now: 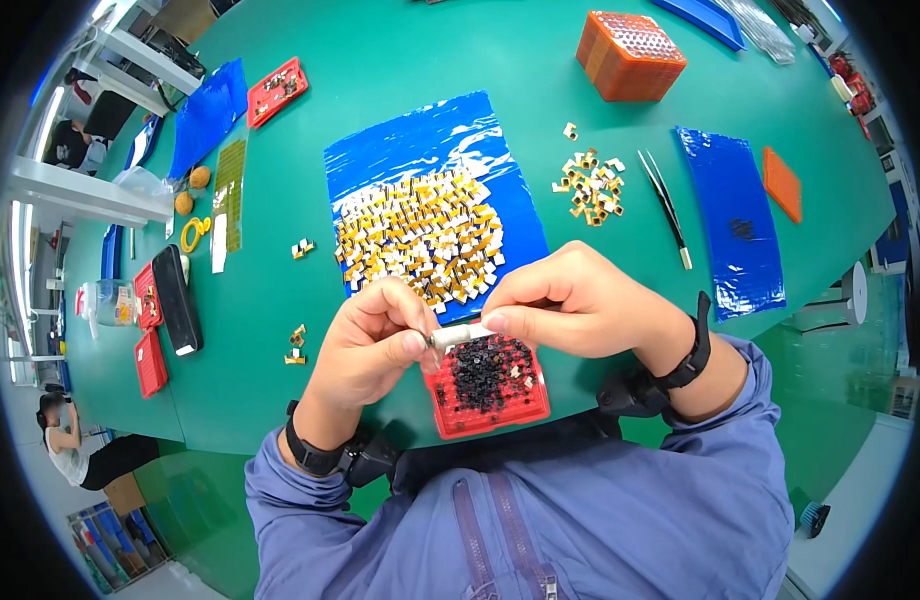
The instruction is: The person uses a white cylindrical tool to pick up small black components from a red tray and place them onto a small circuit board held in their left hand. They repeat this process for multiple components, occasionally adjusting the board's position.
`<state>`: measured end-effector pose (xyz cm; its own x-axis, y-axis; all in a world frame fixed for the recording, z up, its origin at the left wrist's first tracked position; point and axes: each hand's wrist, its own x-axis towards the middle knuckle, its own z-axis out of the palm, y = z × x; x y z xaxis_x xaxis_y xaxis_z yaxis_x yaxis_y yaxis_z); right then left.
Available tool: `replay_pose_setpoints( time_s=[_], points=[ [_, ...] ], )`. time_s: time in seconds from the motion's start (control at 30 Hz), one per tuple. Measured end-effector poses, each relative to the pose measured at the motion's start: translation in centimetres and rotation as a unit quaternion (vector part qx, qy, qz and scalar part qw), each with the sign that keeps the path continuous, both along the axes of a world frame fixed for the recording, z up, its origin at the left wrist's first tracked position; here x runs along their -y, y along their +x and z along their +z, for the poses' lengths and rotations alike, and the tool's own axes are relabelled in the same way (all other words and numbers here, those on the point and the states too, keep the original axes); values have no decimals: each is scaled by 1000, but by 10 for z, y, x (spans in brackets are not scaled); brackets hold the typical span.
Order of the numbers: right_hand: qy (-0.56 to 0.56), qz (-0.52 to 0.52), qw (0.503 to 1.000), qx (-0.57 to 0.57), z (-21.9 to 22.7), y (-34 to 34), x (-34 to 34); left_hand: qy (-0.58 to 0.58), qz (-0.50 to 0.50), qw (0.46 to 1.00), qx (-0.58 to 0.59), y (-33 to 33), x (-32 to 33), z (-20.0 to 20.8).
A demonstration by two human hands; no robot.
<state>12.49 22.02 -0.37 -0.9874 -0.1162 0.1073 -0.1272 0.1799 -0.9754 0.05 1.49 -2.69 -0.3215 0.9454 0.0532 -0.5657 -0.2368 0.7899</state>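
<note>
Over a red tray, my left hand pinches one end of a small whitish roll between thumb and fingers. The fingers of my right hand are closed on its other, white end. Blur hides exactly what the roll is made of. Many tiny black parts lie in the tray, with a few pale pieces at their right. Just beyond my hands, small white-and-gold parts cover the near half of a blue film sheet.
Right of the sheet are loose gold parts, tweezers, a blue film strip and an orange block. A stack of orange trays stands farther back. At left lie a black case and yellow scissors.
</note>
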Motion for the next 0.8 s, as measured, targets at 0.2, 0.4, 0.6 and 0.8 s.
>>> replay_pose_setpoints(
  time_s=[0.2,0.4,0.6,0.8],
  points=[
    [-39,6,999,31,0,-1,1,-8,-8,1000,22,3,3,-3],
    [-43,11,999,29,-2,-2,2,-15,-18,999,24,5,3,-2],
    [57,50,997,-12,1,-3,0,-19,-17,1000,11,8,6,-4],
    [120,-23,979,-162,-11,1,7,-9,1,1000,20,14,4,-3]
  ],
)
